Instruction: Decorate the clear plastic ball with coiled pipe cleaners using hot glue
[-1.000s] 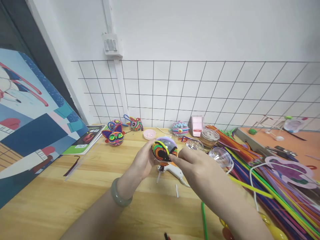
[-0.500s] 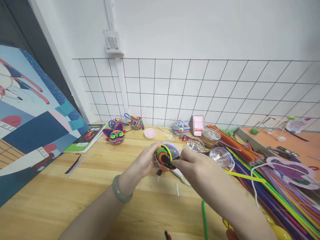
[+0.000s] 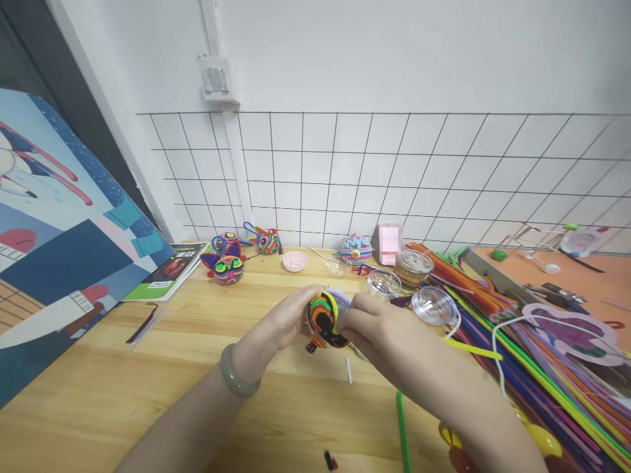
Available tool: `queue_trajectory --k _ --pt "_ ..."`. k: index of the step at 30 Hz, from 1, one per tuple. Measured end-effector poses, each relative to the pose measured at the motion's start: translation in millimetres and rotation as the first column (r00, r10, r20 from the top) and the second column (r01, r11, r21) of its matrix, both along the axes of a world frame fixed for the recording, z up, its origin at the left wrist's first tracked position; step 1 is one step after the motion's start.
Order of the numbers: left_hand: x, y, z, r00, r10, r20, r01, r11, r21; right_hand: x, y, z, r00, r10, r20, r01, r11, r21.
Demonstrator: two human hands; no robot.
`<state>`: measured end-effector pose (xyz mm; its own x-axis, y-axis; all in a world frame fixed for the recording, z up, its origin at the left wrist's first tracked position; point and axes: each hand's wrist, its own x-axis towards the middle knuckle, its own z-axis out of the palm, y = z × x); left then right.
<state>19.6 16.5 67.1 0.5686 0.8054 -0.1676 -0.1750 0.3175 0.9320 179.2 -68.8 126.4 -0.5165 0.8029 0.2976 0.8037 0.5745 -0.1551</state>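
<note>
A clear ball (image 3: pixel 326 320), partly covered with coiled orange, green, red and black fuzzy strips, is held above the wooden table. My left hand (image 3: pixel 290 318) wraps its left side, fingers mostly behind it. My right hand (image 3: pixel 369 323) is closed in a pinch at the ball's right side, where a yellow pipe cleaner (image 3: pixel 335 305) curves down to the fingertips. Past my right forearm a yellow length (image 3: pixel 476 348) sticks out, its join hidden. A dark tassel (image 3: pixel 310 348) hangs under the ball. A white cord behind it is mostly covered by my right hand.
Finished colourful ornaments (image 3: pixel 228 269) stand at the back left beside a pink dish (image 3: pixel 294 261). Clear plastic half-shells (image 3: pixel 434 305) lie right of my hands, near bundled pipe cleaners (image 3: pixel 542 368). A green pipe cleaner (image 3: pixel 403 430) and white strip (image 3: pixel 350 370) lie in front.
My right fingertips have moved down and in against the ball, following the yellow strip. The ball is slightly turned and lower, and the yellow length at right has shifted left.
</note>
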Motion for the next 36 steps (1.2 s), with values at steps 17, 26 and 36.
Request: queue_trajectory --k 17,26,36 --pt "-1.1 1.1 -2.8 0.999 -0.035 -0.016 0.036 0.998 0.054 8.9 6.0 -4.0 0.973 -0.144 -0.182 0.119 0.983 -0.143" --pt "-3.4 0.1 -2.6 0.999 0.047 0.014 -0.048 0.985 0.167 11.2 14.7 -9.1 0.938 -0.236 -0.253 0.199 0.967 -0.161" --pt "-5.6 -1.6 0.6 0.995 0.098 -0.021 -0.092 0.974 0.207 17.4 19.1 -13.6 0.957 -0.188 -0.221 0.175 0.981 -0.079"
